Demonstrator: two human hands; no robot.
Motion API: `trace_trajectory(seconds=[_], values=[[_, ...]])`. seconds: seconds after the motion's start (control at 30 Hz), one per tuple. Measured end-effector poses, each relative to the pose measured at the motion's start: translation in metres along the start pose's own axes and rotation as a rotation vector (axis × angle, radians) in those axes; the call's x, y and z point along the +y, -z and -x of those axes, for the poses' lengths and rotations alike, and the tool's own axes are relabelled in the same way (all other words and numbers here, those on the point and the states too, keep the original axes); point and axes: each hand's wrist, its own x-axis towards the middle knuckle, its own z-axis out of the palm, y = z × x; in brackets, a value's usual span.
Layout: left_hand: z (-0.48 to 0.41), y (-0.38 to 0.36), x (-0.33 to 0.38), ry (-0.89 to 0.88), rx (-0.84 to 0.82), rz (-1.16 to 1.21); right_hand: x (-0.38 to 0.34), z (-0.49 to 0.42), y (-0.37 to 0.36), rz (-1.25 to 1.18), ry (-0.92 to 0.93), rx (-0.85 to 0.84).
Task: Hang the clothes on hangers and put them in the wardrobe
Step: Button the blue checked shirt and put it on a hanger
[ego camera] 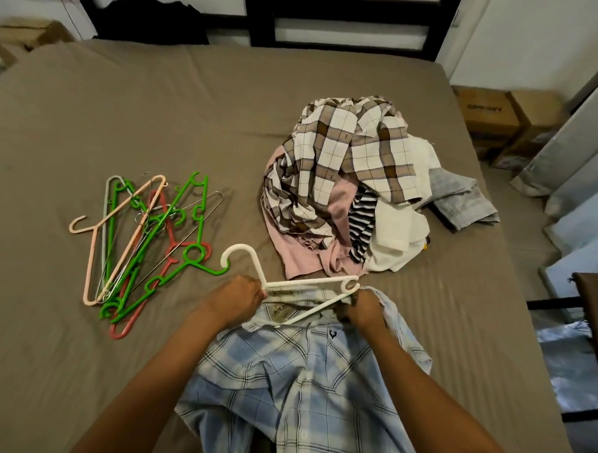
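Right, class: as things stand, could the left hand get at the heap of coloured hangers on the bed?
Probably yes. The coloured hangers lie just left of the left hand, only bare sheet between. But its grip is on the white hanger, so it must let go first.

shirt point(301, 380) hem cut off below, box point(487, 111) print blurred

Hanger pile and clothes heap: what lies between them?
Head view: bare bed sheet, except the white hanger hook at the near end.

Bare forearms point(168, 368), left hand point(234, 300), right hand point(364, 309).
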Motion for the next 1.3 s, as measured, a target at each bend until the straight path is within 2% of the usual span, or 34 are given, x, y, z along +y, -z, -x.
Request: trace_trajectory(seconds=[0.1,0.17,0.4,0.57,0.73,0.9,1.1,1.2,1.3], values=[[0.005,0.000,0.002,-0.005,-0.041,-0.008,0.004,0.004,0.005,0.077,-0.018,0.240],[0.009,0.004,0.007,-0.005,-0.073,-0.008,0.000,0.021,0.022,0.060,0.072,0.400],[0.009,0.026,0.048,-0.089,-0.108,-0.013,-0.015,0.091,0.091,-0.010,0.173,0.661],[0.011,0.040,0.084,-0.170,-0.078,-0.063,-0.016,0.138,0.119,0.019,0.151,0.814],[0.014,0.040,0.096,-0.172,-0.013,-0.126,-0.008,0.180,0.118,0.077,0.151,0.729],[0.019,0.022,0.097,-0.225,0.022,-0.191,-0.006,0.207,0.115,0.121,-0.010,0.600],[0.042,0.024,0.107,-0.267,0.065,-0.248,0.012,0.233,0.107,0.274,-0.179,0.552],[0.064,0.021,0.108,-0.257,0.028,-0.300,-0.004,0.260,0.106,0.116,-0.196,0.466],[0.086,0.019,0.109,-0.265,-0.024,-0.301,-0.039,0.296,0.109,-0.255,-0.200,0.302]])
